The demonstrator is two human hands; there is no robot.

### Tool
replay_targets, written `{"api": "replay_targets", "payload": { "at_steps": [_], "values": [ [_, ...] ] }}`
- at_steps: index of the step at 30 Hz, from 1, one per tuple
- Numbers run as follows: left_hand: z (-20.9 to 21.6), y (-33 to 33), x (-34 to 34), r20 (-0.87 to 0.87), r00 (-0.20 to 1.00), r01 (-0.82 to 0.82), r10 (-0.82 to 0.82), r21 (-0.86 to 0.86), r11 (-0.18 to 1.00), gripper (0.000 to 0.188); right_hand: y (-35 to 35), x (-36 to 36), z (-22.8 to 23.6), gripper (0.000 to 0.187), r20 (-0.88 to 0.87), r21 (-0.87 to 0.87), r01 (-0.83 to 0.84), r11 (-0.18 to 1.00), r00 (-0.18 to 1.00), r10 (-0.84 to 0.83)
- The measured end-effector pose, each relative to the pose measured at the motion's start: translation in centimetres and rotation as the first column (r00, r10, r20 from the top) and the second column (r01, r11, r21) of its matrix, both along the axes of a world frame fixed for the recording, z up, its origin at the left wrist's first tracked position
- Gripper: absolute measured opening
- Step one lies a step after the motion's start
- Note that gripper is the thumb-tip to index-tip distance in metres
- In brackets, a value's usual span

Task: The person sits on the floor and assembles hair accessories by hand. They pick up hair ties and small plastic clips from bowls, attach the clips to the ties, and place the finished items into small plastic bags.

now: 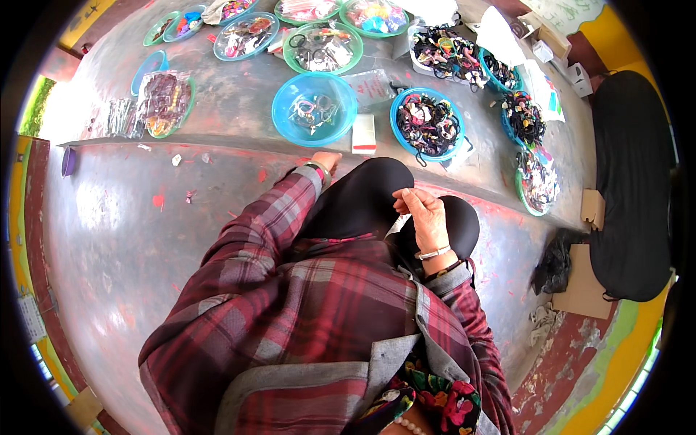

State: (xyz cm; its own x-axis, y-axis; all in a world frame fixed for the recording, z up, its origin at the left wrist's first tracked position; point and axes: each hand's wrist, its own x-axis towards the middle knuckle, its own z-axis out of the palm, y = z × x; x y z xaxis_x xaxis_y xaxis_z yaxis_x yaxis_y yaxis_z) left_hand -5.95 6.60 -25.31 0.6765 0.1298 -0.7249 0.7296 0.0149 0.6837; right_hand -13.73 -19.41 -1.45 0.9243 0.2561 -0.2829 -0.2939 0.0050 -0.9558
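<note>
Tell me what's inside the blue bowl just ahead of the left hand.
The blue bowl holds some thin, loop-like bands, mostly pale, lying loosely on its bottom. Where they overlap, the lower parts are hidden.

Basin (pixel 315 84) – glossy plast.; shirt (pixel 304 290) – cloth

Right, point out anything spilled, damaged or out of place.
Small scraps lie loose on the floor at left, stray-looking because most little items sit in basins. At lower right, the dark red paint looks patchy and worn, with pale areas showing through.
</note>
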Motion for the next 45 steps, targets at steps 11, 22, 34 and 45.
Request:
{"api": "replay_targets", "payload": {
  "at_steps": [11,22,34,45],
  "values": [
    [-0.6,-6.8,5.5,-0.387,0.565,-0.821,0.728,-0.354,0.449,0.021,-2.1,-0.2,-0.8,0.02,0.03,-0.063,-0.028,0.998,0.999,0.03],
    [-3.5,-3.5,6.0,-0.183,0.923,-0.368,0.337,-0.172,0.914,0.02,-1.4,0.1,-0.3,0.023,-0.025,-0.149,-0.093,0.984,0.996,0.09],
    [3.1,-8.5,6.5,0.041,0.974,0.074,-0.222,0.87,0.488,0.066,-0.9,0.1,-0.8,0.023,0.183,-0.195,-0.121,0.973,0.97,0.158],
    [3.4,-9.5,8.9,-0.084,0.996,0.048,0.023,0.746,0.664,0.057,-1.6,0.5,-0.7,0.025,0.05,-0.162,-0.177,0.971,0.981,0.188]
  ]
}}
